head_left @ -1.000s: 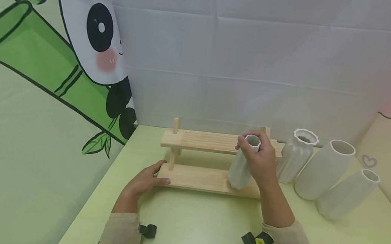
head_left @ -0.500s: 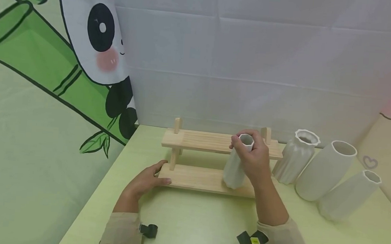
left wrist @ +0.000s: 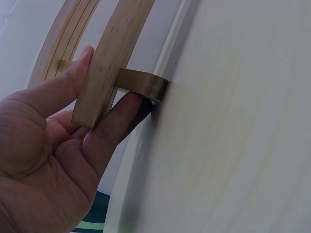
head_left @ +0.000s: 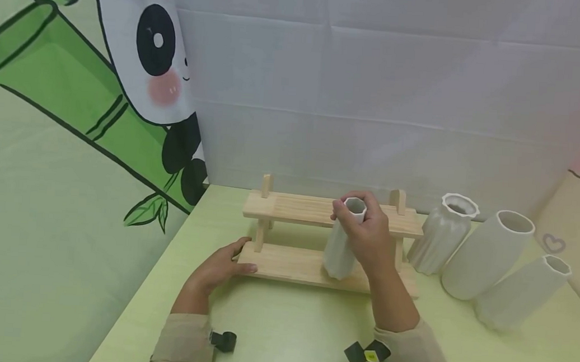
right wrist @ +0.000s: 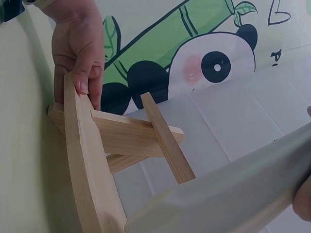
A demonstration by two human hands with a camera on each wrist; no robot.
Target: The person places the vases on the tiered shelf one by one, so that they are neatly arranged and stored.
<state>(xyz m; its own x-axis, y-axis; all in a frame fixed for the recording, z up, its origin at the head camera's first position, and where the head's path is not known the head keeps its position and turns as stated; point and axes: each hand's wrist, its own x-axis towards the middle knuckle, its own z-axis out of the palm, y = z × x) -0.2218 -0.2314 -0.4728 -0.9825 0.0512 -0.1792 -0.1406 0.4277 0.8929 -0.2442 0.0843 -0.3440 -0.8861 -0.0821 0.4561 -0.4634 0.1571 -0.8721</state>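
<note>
In the head view, my right hand [head_left: 369,237] grips a slim white ribbed vase [head_left: 337,254] near its rim. The vase leans slightly, its base at the lower board of a two-tier wooden stand [head_left: 284,262]. My left hand [head_left: 218,267] holds the left end of that lower board. From the left wrist, my left hand [left wrist: 58,145] shows its thumb on top of the board [left wrist: 109,63] and its fingers beneath, near a short wooden foot [left wrist: 141,83]. The right wrist view shows the vase [right wrist: 223,187] close up, with only part of my right hand [right wrist: 303,199] at the edge.
Right of the stand are a white vase with a scalloped rim [head_left: 442,236], a wide smooth vase [head_left: 487,256] and a tilted slim one [head_left: 522,292]. The stand's upper tier [head_left: 308,209] lies behind the held vase. A pale wall cloth [head_left: 366,96] rises behind the table [head_left: 280,326].
My right hand has slid left with the vase along the lower board, uncovering more of the stand's right end. My left hand keeps its hold on the board.
</note>
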